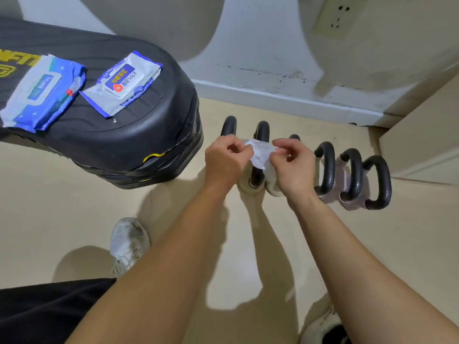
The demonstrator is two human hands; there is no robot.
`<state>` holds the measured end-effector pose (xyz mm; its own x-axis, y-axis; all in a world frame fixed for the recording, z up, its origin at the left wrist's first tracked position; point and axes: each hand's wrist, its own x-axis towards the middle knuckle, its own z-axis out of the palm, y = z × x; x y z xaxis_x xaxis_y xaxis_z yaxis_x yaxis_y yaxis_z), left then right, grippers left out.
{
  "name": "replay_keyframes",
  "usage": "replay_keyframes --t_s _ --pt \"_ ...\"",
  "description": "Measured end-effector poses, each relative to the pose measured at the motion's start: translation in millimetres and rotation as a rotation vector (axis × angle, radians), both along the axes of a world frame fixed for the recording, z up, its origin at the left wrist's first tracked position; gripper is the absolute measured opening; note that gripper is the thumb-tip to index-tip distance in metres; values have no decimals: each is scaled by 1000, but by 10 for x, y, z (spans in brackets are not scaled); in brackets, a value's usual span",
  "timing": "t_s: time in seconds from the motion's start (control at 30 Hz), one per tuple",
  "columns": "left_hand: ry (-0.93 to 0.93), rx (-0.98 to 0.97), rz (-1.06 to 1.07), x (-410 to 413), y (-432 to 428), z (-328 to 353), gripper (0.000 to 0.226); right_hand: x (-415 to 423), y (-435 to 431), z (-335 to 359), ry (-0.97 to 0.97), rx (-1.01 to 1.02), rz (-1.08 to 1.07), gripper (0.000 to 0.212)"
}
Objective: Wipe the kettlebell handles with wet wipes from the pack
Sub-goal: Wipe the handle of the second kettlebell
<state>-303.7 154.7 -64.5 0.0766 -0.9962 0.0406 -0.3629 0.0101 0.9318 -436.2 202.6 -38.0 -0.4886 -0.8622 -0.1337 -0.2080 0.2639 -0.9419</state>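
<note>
Both hands, left hand (pixel 224 155) and right hand (pixel 291 161), pinched the wet wipe (pixel 259 153); spreading it flat first would cover the kettlebell handle (pixel 262 131) best

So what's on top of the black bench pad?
A blue wipe pack and a white wipe pack lie flat on the bench pad. The blue one hides part of its yellow lettering.

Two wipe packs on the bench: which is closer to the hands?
The white pack with the dark-blue label, at the bench end; the bluer pack lies farther left.
</note>
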Motion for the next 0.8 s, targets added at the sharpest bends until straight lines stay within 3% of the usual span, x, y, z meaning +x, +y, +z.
replay_keyframes --t_s 0.1,0.2,0.3,0.47,0.6,0.8 --pt "-43 -43 -34 -237 -21 -95 21 -205 -62 -50 62 7 13 23" --pt "-129 157 -66 -402 -25 -241 24 -205 -14 -291 -28 140 170 25" --pt "-178 325 -39 -406 28 -313 22 -130 112 -559 -96 131 213 33" --pt "-259 207 -100 -397 258 -339 27 25 253 -851 -369 93 333 49" --pt "-308 223 -41 -350 188 -430 37 112 -4 -835 -470 169 244 72" --pt "-304 431 -125 -408 -199 -439 45 155 -446 -721 -321 166 244 72"
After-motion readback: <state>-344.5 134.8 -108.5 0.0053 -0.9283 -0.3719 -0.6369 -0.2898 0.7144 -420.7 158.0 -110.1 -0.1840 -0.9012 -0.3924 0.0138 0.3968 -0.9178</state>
